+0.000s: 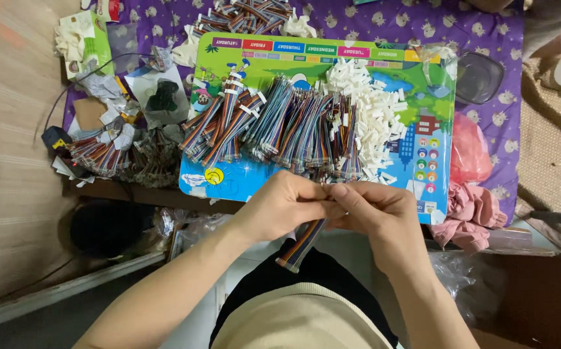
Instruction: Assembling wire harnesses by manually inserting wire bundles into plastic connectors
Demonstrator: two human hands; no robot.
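Observation:
My left hand [285,205] and my right hand [374,208] meet just below a colourful picture board [422,97]. Both pinch the upper end of one flat multicoloured ribbon cable [301,245], which hangs down toward my lap. On the board lies a row of several similar ribbon cables [287,126] with white end connectors. To their right is a heap of small white plastic connector housings [371,110].
A purple patterned cloth [487,39] covers the table. At the left lie more cable bundles [102,155], scraps of paper and a green tissue box [86,39]. A dark plastic container [477,77] and a pink bag [469,152] sit at the right. A cardboard box [526,297] stands lower right.

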